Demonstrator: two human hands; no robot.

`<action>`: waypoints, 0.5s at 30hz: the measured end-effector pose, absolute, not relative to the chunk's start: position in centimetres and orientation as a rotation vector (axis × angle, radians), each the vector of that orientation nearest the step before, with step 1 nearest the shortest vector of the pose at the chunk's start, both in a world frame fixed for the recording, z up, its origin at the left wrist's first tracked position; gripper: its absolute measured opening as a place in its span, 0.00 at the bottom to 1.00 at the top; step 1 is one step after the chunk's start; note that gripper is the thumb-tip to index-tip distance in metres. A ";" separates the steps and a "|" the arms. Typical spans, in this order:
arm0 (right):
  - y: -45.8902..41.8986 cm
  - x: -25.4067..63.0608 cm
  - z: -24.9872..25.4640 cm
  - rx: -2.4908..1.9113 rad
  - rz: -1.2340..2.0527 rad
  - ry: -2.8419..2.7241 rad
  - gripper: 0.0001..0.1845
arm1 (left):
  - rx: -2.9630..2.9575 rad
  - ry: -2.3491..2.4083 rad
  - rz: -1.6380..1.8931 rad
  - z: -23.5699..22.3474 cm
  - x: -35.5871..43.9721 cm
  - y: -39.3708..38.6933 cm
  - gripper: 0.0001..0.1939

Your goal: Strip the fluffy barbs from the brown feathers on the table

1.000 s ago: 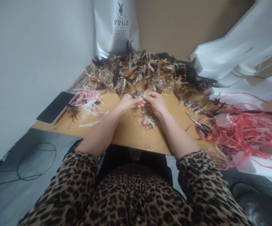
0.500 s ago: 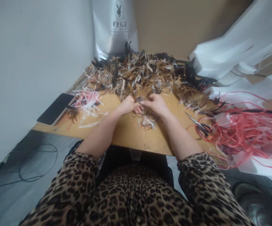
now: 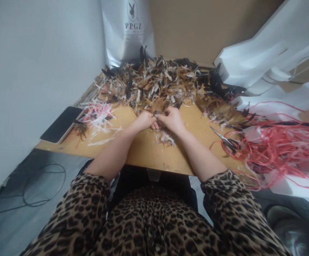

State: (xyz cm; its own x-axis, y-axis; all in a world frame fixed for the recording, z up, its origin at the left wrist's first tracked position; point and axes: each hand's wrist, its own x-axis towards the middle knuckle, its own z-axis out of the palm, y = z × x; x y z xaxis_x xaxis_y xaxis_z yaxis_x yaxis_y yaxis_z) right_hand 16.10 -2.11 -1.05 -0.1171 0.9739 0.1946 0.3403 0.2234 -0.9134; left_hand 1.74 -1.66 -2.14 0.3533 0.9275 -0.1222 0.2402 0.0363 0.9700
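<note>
Left hand [image 3: 144, 121] and right hand [image 3: 173, 120] pinch small, fan-shaped brown feather bunch [image 3: 158, 105] at base; loosened fingertips could let it splay.

The small brown feather bunch [image 3: 157, 106], gathered at its near end in my fingers [image 3: 154, 125], fans out toward the far side of the table [image 3: 154, 154].

A phone [image 3: 62, 125] lies at the table's [image 3: 154, 156] left edge; a silvery bag [image 3: 129, 39] printed "PPGZ" stands at the back, and a thin cable [image 3: 44, 202] loops across the floor [image 3: 61, 179].
</note>
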 end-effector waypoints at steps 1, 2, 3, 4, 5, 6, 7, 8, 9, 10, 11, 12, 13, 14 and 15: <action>-2.1 16.1 -1.0 -1.259 0.904 -1.615 0.12 | 1.469 1.130 0.742 -2.1 1.8 -1.7 0.11; -2.0 16.1 -0.9 -1.259 0.900 -1.602 0.13 | 1.467 1.127 0.735 -2.0 1.9 -1.7 0.12; -2.0 16.1 -0.8 -1.254 0.908 -1.585 0.13 | 1.455 1.110 0.732 -1.9 2.0 -1.7 0.11; -1.8 16.2 -0.8 -1.244 0.928 -1.563 0.13 | 1.429 1.089 0.738 -1.9 2.1 -1.6 0.10; -1.7 16.3 -0.8 -1.231 0.956 -1.537 0.12 | 1.392 1.067 0.757 -1.8 2.2 -1.6 0.08; -1.5 16.4 -0.8 -1.218 0.987 -1.507 0.12 | 1.353 1.045 0.785 -1.9 2.2 -1.6 0.05; -1.3 16.5 -0.9 -1.207 1.018 -1.476 0.12 | 1.318 1.025 0.821 -1.9 2.3 -1.5 0.04; -1.2 16.7 -1.0 -1.201 1.044 -1.445 0.12 | 1.289 1.008 0.857 -2.0 2.4 -1.5 0.03; -1.0 16.8 -1.1 -1.200 1.063 -1.417 0.12 | 1.271 0.995 0.890 -2.0 2.4 -1.5 0.03; -0.9 16.8 -1.2 -1.201 1.075 -1.392 0.13 | 1.260 0.983 0.915 -2.0 2.4 -1.5 0.03; -0.8 16.9 -1.2 -1.199 1.087 -1.373 0.13 | 1.252 0.973 0.930 -2.0 2.4 -1.5 0.03; -0.7 17.0 -1.3 -1.194 1.097 -1.359 0.13 | 1.246 0.967 0.937 -2.0 2.4 -1.5 0.04; -0.7 17.0 -1.4 -1.189 1.108 -1.353 0.14 | 1.241 0.965 0.939 -1.9 2.3 -1.6 0.05; -0.7 17.0 -1.4 -1.185 1.129 -1.365 0.14 | 1.239 0.966 0.940 -1.9 2.3 -1.6 0.05; -0.7 17.1 -1.4 -1.185 1.153 -1.392 0.14 | 1.240 0.971 0.942 -1.8 2.3 -1.6 0.06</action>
